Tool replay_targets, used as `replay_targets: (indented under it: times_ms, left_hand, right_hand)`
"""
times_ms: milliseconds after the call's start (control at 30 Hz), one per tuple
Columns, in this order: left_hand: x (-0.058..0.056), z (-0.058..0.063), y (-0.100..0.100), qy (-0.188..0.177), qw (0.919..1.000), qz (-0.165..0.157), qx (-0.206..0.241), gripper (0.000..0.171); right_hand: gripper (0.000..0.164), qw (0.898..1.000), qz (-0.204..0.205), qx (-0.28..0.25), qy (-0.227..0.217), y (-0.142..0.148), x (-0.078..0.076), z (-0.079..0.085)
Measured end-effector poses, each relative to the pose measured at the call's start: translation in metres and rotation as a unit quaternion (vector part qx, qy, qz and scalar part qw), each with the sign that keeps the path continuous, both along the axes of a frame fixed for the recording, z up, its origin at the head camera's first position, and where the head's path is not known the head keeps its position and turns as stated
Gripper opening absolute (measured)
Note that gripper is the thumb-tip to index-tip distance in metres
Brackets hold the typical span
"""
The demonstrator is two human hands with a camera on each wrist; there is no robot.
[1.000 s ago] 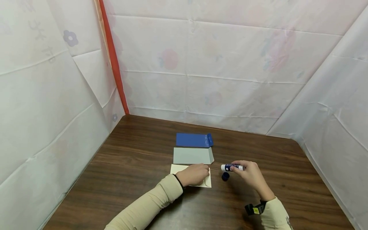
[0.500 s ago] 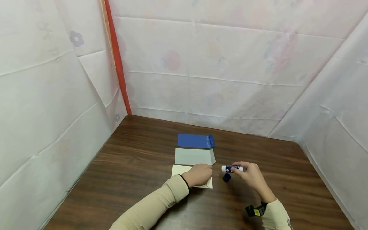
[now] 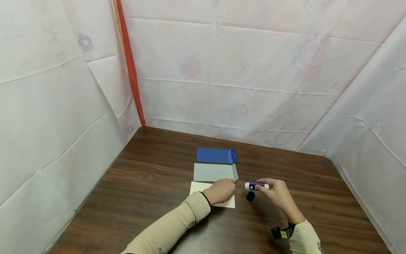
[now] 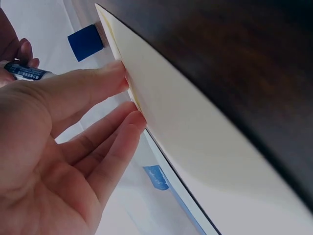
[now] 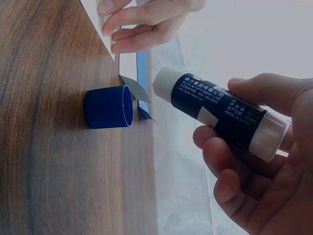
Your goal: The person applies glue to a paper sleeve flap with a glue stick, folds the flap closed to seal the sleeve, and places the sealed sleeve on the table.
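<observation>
"What's on the tabletop?"
"The far envelope behind the middle envelope, the near envelope in front."
"And the cap?"
"Right of the near envelope, near the glue stick."

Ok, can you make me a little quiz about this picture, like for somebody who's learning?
1. Which hand holds the glue? A: left. B: right. C: both.
2. True or false: the cap is on the table.
3. Fill in: of the three envelopes, the one farthest back is coloured ____.

Key:
1. B, the right hand.
2. True.
3. Blue: the blue envelope.
</observation>
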State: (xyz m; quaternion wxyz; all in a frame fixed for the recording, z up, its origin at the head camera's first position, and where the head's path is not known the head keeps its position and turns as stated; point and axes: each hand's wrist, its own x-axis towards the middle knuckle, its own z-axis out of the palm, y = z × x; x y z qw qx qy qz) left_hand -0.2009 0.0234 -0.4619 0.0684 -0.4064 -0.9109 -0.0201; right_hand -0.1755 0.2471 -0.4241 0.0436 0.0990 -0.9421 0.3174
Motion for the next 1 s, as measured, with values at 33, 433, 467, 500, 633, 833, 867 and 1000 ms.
replay_targets:
  times_ms: [33, 433, 467, 500, 633, 833, 867, 1000]
  left_hand:
    - [0.000, 0.001, 0.001, 0.002, 1.0000, 0.002, -0.001, 0.017]
    - [0.004, 0.004, 0.012, -0.024, 0.9982, 0.019, -0.051, 0.023]
    - [0.004, 0.004, 0.012, -0.029, 0.9980, 0.019, -0.053, 0.025]
    - [0.004, 0.004, 0.013, -0.033, 0.9977, 0.019, -0.056, 0.026]
    - [0.002, 0.005, 0.013, -0.027, 0.9978, 0.020, -0.058, 0.024]
    - [0.000, 0.004, 0.013, 0.033, 0.9986, 0.018, -0.036, 0.017]
    - [-0.001, 0.005, 0.013, 0.040, 0.9985, 0.019, -0.032, 0.018]
    - [0.001, 0.008, 0.014, 0.026, 0.9987, 0.025, -0.037, 0.014]
  right_hand:
    - [0.022, 1.000, -0.001, 0.000, 0.000, 0.000, 0.000, 0.000]
    - [0.021, 1.000, 0.003, -0.004, 0.006, 0.000, 0.002, 0.000]
    - [0.021, 1.000, 0.002, -0.003, 0.006, 0.000, 0.002, 0.000]
    - [0.021, 1.000, 0.001, -0.003, 0.006, 0.000, 0.002, 0.000]
    - [0.022, 1.000, 0.001, -0.004, 0.001, -0.001, 0.003, 0.000]
    - [0.020, 1.000, 0.004, -0.011, 0.005, -0.001, 0.002, 0.000]
    - [0.019, 1.000, 0.004, -0.011, 0.008, 0.000, 0.001, 0.000]
    - [0.018, 1.000, 0.002, -0.006, 0.012, 0.000, 0.000, -0.001]
